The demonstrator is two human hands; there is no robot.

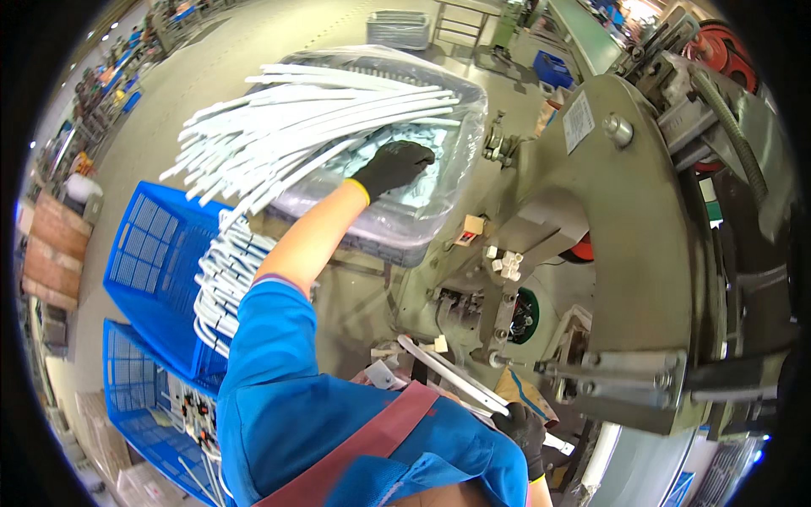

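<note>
White tubing point(454, 374) slants up-left from the right hand point(521, 431), whose fingers close round it; it should handle light, stiff, slippery, best gripped mid-length. Beneath the left hand point(395, 171), pale pieces point(418, 196) lie in a lined bin point(397, 251); whether those curled fingers grip any, I cannot tell.

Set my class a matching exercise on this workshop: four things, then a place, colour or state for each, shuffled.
1. Left hand
2. Right hand
3. Pile of white tubes
4. Machine wheel

A. Holding a white tube
B. Red
C. Above pale pieces in the plastic-lined crate
D. Lying across that crate

Pairs: 1-C; 2-A; 3-D; 4-B
</note>
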